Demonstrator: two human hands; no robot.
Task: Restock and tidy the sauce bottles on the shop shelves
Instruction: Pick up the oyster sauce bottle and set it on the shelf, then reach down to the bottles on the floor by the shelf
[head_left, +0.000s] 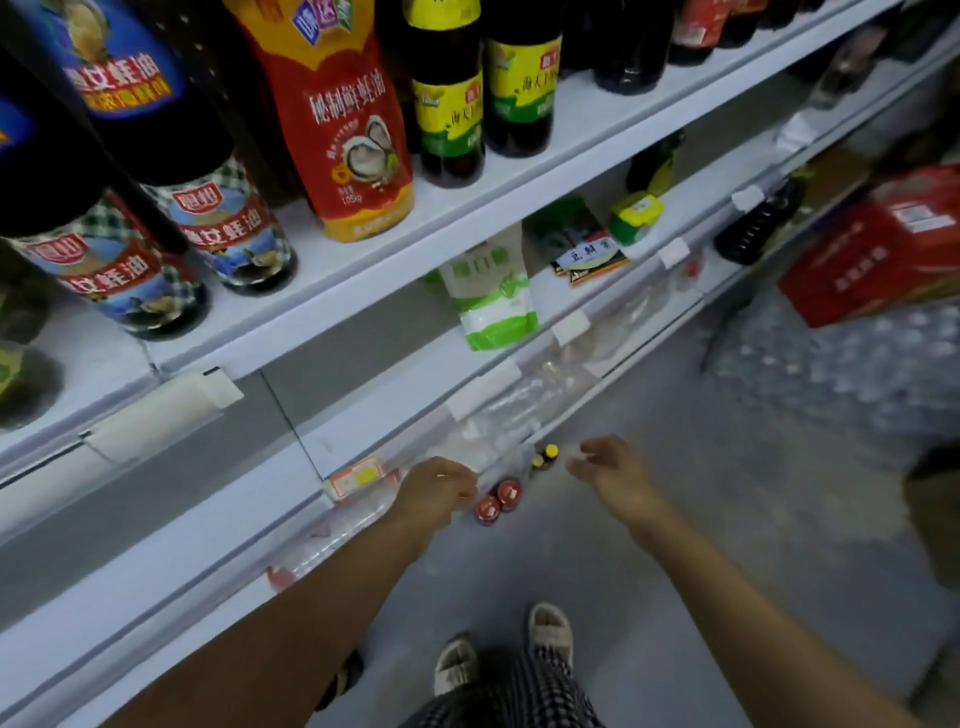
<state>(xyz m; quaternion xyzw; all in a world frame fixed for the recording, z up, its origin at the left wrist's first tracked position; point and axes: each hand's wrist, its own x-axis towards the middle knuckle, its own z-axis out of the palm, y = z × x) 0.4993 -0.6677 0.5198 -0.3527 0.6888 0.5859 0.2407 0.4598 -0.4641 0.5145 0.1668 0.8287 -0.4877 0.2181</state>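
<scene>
Two red-capped bottles (498, 501) and two yellow-capped bottles (544, 458) stand on the grey floor at the foot of the white shelving (363, 270). My left hand (439, 491) reaches down just left of the red caps, fingers curled, holding nothing. My right hand (610, 470) hangs to the right of the yellow caps, fingers loosely apart and empty. On the upper shelf stand dark oyster-sauce bottles (228, 228), a red squeeze bottle (348, 119) and dark bottles with yellow-green labels (452, 114).
A white-green pouch (493, 296), dark packets (582, 244) and a yellow-green tub (636, 218) lie on the lower shelf. A red carton (878, 249) sits on wrapped bottle packs (831, 374) at right. My feet (504, 660) stand near the shelf base.
</scene>
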